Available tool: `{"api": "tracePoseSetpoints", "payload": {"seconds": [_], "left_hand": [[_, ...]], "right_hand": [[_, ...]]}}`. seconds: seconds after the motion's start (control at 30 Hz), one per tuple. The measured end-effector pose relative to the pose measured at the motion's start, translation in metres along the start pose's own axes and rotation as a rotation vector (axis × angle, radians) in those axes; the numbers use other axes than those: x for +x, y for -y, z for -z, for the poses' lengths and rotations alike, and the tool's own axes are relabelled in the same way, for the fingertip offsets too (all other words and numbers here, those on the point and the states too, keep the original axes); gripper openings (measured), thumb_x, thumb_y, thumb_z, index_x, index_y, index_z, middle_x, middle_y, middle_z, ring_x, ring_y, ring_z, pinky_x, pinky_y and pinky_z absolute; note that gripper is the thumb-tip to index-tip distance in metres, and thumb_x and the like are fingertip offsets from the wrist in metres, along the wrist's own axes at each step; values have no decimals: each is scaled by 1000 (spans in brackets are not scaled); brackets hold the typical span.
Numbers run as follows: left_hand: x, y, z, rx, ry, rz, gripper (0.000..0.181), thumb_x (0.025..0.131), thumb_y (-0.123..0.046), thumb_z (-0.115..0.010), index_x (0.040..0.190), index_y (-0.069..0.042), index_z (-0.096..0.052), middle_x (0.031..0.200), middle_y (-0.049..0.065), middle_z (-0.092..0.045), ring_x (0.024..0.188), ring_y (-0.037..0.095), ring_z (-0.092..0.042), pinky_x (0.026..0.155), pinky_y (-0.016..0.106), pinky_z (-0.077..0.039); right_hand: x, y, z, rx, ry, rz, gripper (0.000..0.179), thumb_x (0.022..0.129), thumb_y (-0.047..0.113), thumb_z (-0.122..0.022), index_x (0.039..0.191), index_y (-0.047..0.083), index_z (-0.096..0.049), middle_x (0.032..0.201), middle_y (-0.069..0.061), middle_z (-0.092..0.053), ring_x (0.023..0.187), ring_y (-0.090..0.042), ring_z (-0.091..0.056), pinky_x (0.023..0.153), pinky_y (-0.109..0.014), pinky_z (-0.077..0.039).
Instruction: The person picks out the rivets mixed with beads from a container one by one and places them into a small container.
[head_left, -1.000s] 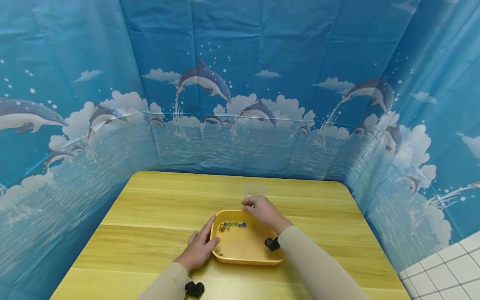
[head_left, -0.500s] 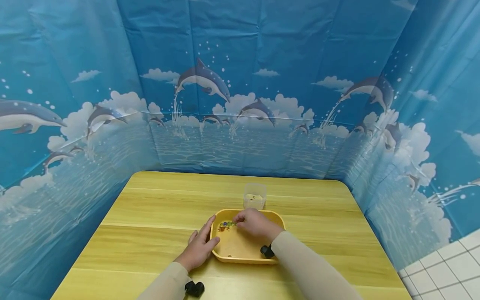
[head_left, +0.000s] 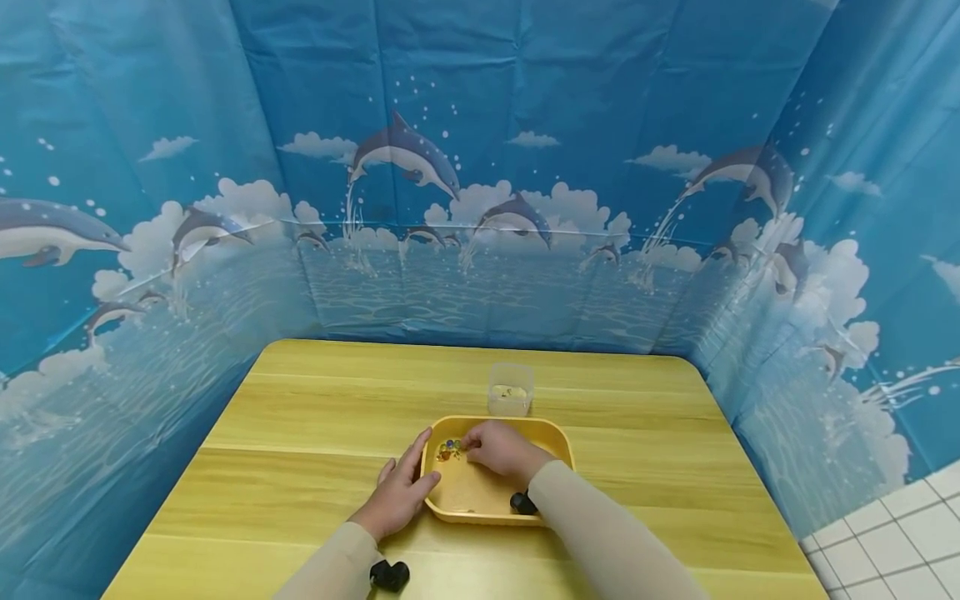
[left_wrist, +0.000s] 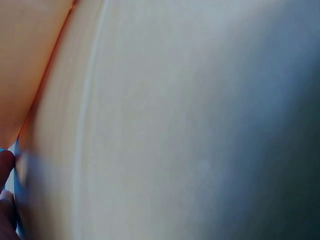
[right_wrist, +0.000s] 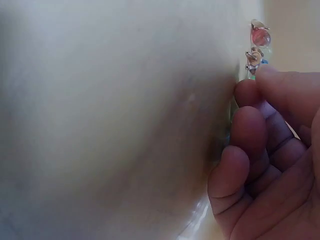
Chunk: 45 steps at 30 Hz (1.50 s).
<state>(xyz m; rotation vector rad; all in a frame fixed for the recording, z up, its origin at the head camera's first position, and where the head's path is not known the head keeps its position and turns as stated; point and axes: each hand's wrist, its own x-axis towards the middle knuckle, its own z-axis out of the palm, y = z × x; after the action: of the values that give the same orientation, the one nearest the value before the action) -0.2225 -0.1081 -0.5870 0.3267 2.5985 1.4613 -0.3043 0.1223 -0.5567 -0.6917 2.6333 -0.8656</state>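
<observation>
Along the left edge of the yellow tray [head_left: 463, 493], the left hand [head_left: 397, 498] is rested with its fingers straight and the thumb spread apart toward the rim. Near the tray's far left corner, small round beads [head_left: 450, 445] are gathered in a short row, with amber-coloured pieces [head_left: 444, 456] set just nearer the person. Beside the row, inside the tray, the right hand [head_left: 501, 450] is lowered, fingers curled and the tips of thumb and index finger brought together; whether a bead is pinched between them cannot be told. Just past the tray's far edge, a clear container [head_left: 510, 405] is placed on the wooden table [head_left: 322, 433], small bits being visible in it. Beyond the table's far edge, a dolphin-printed curtain [head_left: 480, 292] is hung.
</observation>
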Motion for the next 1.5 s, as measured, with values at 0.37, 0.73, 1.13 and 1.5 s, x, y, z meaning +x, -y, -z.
{"api": "tracePoseSetpoints", "payload": {"seconds": [0.37,0.73,1.13,1.5], "left_hand": [[-1,-2,1,-5,-11,5,69,111,-33,-52,171,-28,-18,169,9,-39,159,34,-33,126,65,4],[-3,-3,1,-4,-16,4,69,111,-32,-52,171,-26,-17,170,9,-38,160,35,-31,125,66,3],[-3,-6,1,-2,-15,4,69,111,-31,-53,171,-24,-18,169,10,-38,159,35,-31,126,66,3],[-4,-6,1,-1,-10,1,69,112,-31,-51,171,-25,-17,169,10,-39,160,35,-31,125,66,3]], "right_hand": [[3,3,-5,-113,10,39,21,93,14,-78,114,11,-82,103,2,-79,86,-7,-61,83,-29,-56],[3,2,-10,-133,1,17,20,93,17,-80,112,15,-83,108,2,-80,93,-8,-67,86,-31,-57],[-2,6,-7,-139,-8,9,9,95,18,-79,103,18,-82,102,4,-79,93,-11,-69,84,-32,-58],[-3,8,-8,-132,-21,-16,18,95,21,-78,112,16,-81,109,1,-78,91,-10,-65,87,-34,-57]]}}
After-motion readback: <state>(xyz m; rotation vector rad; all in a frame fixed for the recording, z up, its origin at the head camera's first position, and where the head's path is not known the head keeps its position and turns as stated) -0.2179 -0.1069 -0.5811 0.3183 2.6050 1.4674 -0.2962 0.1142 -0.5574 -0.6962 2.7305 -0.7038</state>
